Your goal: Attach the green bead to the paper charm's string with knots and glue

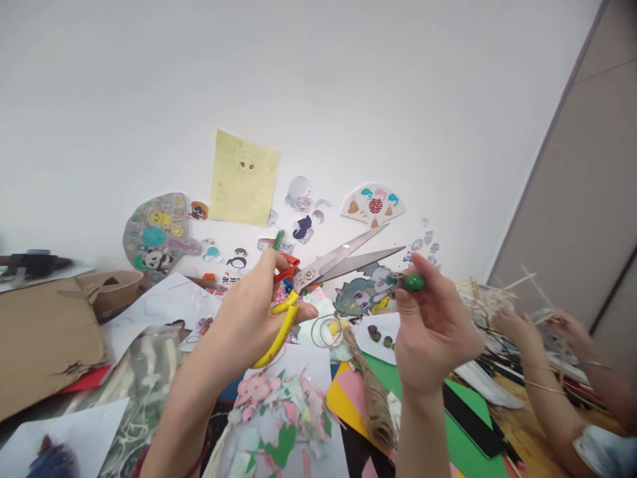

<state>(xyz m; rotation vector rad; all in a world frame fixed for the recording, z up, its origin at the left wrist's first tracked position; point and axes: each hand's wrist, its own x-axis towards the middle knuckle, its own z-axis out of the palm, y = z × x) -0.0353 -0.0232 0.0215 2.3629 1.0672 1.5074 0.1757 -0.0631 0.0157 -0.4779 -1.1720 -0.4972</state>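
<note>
My left hand [251, 305] holds scissors [308, 272] with one red and one yellow handle loop. Their blades stand apart and point up and to the right. A small green tip [279, 239] pokes out above that hand's fingers; what it belongs to is hidden. Between thumb and fingertips, my right hand [432, 325] pinches a small shiny dark green ball [413, 283] with a greyish-brown end. The blade tips are just above and left of this ball, apart from it. Below the hands lie pink, green and white paper scraps [286, 418] and a spool of brown twine [375, 405].
Two hands of another person [527, 338] hold thin pale strips at the right. Cut-out drawings and a yellow sheet [243, 179] are on the white wall. Cardboard [44, 338] lies at the left, a black phone-like slab [472, 421] on green paper at the right.
</note>
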